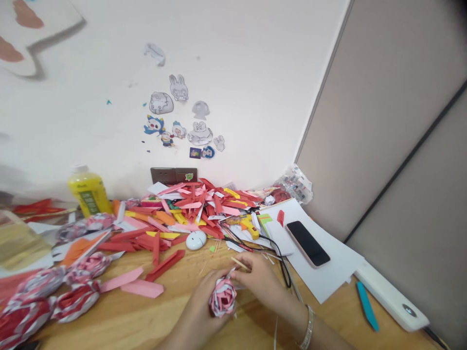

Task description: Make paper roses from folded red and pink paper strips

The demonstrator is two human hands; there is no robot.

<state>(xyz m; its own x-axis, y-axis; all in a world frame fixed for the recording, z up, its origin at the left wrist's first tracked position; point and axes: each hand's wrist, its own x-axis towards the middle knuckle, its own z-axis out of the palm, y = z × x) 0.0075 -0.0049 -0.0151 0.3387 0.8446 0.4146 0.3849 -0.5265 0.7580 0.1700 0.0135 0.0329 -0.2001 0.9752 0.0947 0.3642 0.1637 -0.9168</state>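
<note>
My left hand is curled around a pink-and-white paper rose low on the wooden table. My right hand pinches the rose's top edge from the right, with a thin wooden stick held at its fingertips. A bracelet is on my right wrist.
Several finished paper roses lie at the left. A heap of red, pink and yellow folded paper strips fills the back. A phone rests on white sheets; a yellow bottle, a glue gun and cables are nearby.
</note>
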